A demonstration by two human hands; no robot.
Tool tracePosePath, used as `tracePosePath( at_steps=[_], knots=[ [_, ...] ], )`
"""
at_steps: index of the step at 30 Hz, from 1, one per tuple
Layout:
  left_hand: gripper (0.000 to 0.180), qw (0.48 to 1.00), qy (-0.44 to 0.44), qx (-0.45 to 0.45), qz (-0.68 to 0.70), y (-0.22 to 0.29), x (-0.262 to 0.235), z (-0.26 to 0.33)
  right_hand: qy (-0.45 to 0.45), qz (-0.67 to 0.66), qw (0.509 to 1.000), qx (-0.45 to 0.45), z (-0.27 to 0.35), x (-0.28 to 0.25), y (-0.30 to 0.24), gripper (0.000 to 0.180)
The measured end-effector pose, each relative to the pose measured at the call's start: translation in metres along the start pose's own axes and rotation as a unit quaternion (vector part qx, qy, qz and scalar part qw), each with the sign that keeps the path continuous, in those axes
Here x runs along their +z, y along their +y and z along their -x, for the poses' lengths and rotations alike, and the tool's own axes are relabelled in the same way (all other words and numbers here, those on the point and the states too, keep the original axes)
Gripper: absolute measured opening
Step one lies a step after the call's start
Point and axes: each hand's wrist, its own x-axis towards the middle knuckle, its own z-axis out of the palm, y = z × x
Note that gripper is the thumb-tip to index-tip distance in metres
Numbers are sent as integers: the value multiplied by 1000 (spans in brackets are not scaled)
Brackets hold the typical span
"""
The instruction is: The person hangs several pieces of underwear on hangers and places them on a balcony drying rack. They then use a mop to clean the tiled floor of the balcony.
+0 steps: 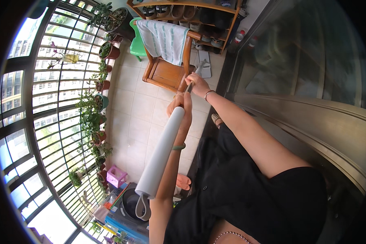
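Both of my hands are closed around the pole of a flat mop point(161, 150), which slants across the view. My left hand point(179, 106), below a green bangle, grips just above the thick grey sleeve of the handle. Farther along the pole is my right hand point(197, 84), with a thin bracelet at its wrist. A grey loop hangs from the handle's near end. The flat mop head point(206, 72) lies on the tiled floor beyond my right hand, beside a wooden chair point(164, 75). A striped towel point(162, 38) drapes over the chair's back.
Potted plants point(99, 101) line the barred window on the left. A wooden shoe rack point(215, 24) and a green plastic chair point(136, 46) stand at the far end. A glass sliding door point(305, 65) runs along the right. Near left are a pink stool point(116, 175) and orange slippers point(183, 181).
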Motion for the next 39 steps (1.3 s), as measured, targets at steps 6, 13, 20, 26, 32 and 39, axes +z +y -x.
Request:
tracePosePath(
  at_steps=[6,13,20,26,32,39],
  knots=[
    [32,995,-53,55,63,14,12,58,-17,-40,999,-17,58,-8,11,22],
    [30,995,-43,19,87,49,-10,90,-34,-39,998,-30,112,-3,-15,18],
    [29,996,-11,43,75,7,32,51,34,-39,998,-25,42,-1,26,16],
    [36,991,-49,83,96,-2,56,-19,45,-38,997,44,-14,-26,35,25],
    [37,974,-132,157,93,-11,46,7,107,-16,993,47,22,-16,37,24],
    [37,969,-174,147,91,1,12,75,135,-7,988,77,102,-4,2,22]
  ],
)
